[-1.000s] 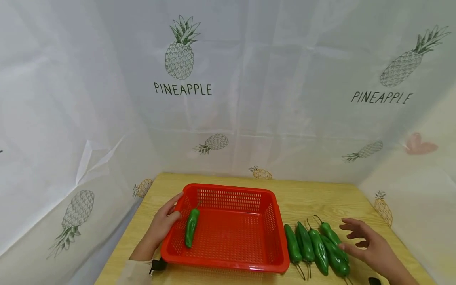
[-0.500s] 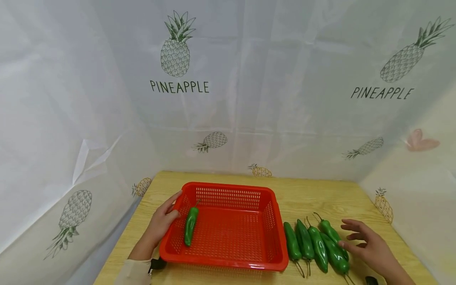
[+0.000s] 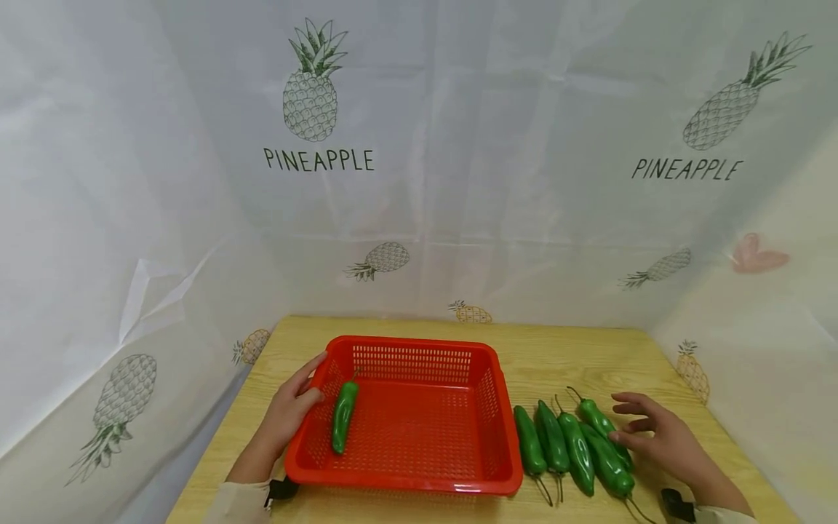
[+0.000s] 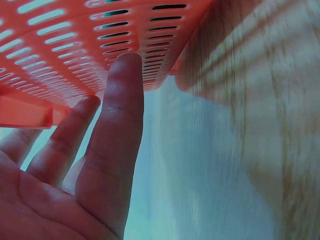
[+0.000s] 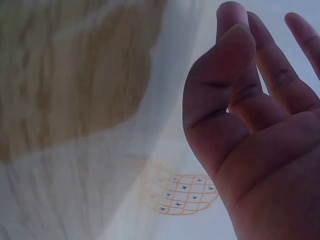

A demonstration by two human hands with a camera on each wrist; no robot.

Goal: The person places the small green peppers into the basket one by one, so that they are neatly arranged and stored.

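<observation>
A red plastic basket (image 3: 406, 484) with slotted walls stands on the wooden table. Inside it, by the left wall, lies one green chili pepper (image 3: 344, 417). My left hand (image 3: 288, 411) rests against the basket's left side. In the left wrist view its fingers (image 4: 117, 110) are fairly straight and touch the slotted wall. Right of the basket several more green peppers (image 3: 578, 450) lie side by side in a row. My right hand (image 3: 668, 440) hovers beside the rightmost pepper (image 3: 596, 418), fingers loosely bent and holding nothing; its thumb tip is close to that pepper, contact unclear.
The table (image 3: 550, 349) extends behind the basket and the peppers. A pale sheet (image 3: 497, 182) printed with pineapples hangs behind the table and along both sides. Dark straps (image 3: 677, 503) sit at the wrists.
The head view has swung slightly, so everything appears a little further left. The hands, basket and peppers keep nearly the same places relative to one another.
</observation>
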